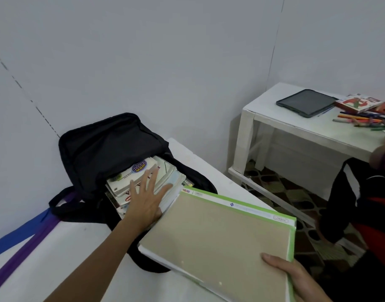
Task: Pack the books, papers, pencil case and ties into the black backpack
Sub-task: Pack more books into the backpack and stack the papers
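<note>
Book, green-edged, gripped at near corner by right hand, overlapping backpack mouth. Left hand flat, fingers spread, on stack inside open backpack on surface. Ties at left. Beyond, tablet, markers on far surface.

Upside-down "WOW" on the round purple sticker of the top book in the black backpack

Head-worn view, forward and downward.
</note>
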`<action>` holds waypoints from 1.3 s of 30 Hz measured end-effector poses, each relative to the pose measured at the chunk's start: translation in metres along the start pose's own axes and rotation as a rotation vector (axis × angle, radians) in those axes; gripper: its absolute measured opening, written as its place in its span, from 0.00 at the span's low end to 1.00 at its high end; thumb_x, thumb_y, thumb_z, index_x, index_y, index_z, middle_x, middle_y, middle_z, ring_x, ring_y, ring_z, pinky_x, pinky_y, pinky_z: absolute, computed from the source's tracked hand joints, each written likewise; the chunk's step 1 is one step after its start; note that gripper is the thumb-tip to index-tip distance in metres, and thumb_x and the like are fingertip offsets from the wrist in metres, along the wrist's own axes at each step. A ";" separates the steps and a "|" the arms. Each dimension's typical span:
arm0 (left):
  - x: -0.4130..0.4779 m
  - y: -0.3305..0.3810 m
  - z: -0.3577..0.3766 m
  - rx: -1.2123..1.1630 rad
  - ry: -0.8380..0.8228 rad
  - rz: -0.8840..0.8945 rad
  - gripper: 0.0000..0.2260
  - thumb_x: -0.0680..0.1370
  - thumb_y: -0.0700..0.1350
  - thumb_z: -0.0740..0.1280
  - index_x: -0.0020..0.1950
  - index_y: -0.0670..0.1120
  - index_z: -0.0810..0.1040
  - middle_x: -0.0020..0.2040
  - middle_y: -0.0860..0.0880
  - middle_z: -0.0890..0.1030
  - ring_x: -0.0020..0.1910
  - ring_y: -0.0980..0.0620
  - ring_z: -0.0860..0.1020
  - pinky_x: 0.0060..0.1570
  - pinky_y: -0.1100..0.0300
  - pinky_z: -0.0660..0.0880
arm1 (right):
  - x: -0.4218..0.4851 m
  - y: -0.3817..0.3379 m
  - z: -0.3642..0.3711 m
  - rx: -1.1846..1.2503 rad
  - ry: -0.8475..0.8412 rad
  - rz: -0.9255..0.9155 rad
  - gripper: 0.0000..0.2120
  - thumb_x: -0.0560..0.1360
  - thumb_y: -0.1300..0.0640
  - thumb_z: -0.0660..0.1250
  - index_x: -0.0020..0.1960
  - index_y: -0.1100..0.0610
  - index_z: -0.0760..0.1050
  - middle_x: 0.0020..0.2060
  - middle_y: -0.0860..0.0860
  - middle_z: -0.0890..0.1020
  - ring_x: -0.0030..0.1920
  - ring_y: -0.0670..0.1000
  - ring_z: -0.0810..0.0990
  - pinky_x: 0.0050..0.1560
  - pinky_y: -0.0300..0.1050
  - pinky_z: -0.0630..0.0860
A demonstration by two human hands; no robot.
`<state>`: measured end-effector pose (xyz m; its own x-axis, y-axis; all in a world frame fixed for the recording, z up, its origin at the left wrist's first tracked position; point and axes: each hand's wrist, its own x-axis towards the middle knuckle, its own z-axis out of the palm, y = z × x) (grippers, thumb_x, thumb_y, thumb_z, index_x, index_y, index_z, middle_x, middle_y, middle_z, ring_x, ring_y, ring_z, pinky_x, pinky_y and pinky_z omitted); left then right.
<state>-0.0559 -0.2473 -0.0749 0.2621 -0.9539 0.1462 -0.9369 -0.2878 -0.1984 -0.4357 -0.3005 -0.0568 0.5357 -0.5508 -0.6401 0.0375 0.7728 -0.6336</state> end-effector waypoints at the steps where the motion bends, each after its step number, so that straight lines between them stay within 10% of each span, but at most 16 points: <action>1: -0.004 0.000 0.003 0.018 0.069 0.070 0.23 0.67 0.48 0.64 0.63 0.55 0.74 0.78 0.36 0.57 0.75 0.31 0.58 0.60 0.26 0.62 | 0.001 0.000 0.000 -0.005 0.004 -0.003 0.42 0.50 0.62 0.80 0.64 0.63 0.75 0.54 0.68 0.83 0.51 0.70 0.83 0.50 0.59 0.81; 8: -0.006 -0.015 0.013 0.237 0.174 0.253 0.09 0.68 0.37 0.71 0.38 0.46 0.71 0.77 0.35 0.58 0.75 0.30 0.57 0.63 0.26 0.57 | 0.007 0.002 -0.003 0.036 0.017 -0.005 0.39 0.51 0.63 0.79 0.63 0.63 0.76 0.55 0.70 0.81 0.54 0.73 0.80 0.61 0.66 0.74; 12: -0.010 -0.030 0.012 0.292 0.195 0.242 0.03 0.73 0.44 0.65 0.43 0.49 0.72 0.76 0.35 0.60 0.73 0.30 0.60 0.62 0.26 0.57 | 0.010 0.003 -0.005 0.043 0.011 -0.003 0.41 0.52 0.63 0.79 0.64 0.64 0.75 0.56 0.70 0.81 0.57 0.74 0.78 0.63 0.67 0.73; 19: 0.000 -0.055 -0.015 0.249 -0.019 0.189 0.28 0.64 0.39 0.77 0.57 0.57 0.68 0.75 0.35 0.56 0.69 0.29 0.63 0.52 0.31 0.71 | 0.014 0.001 0.011 0.089 -0.064 -0.015 0.39 0.51 0.63 0.79 0.62 0.65 0.76 0.55 0.70 0.81 0.46 0.69 0.84 0.42 0.61 0.83; 39: 0.020 -0.083 -0.068 0.148 0.035 0.254 0.10 0.76 0.54 0.59 0.56 0.65 0.74 0.68 0.44 0.72 0.61 0.40 0.74 0.44 0.46 0.78 | 0.147 0.020 0.221 0.178 -0.013 -0.015 0.16 0.78 0.66 0.66 0.65 0.62 0.72 0.51 0.61 0.84 0.46 0.59 0.84 0.39 0.52 0.84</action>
<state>0.0110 -0.2368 0.0103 0.0128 -0.9942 0.1067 -0.9269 -0.0518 -0.3716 -0.1692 -0.2966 -0.0673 0.5450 -0.5597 -0.6242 0.1943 0.8086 -0.5554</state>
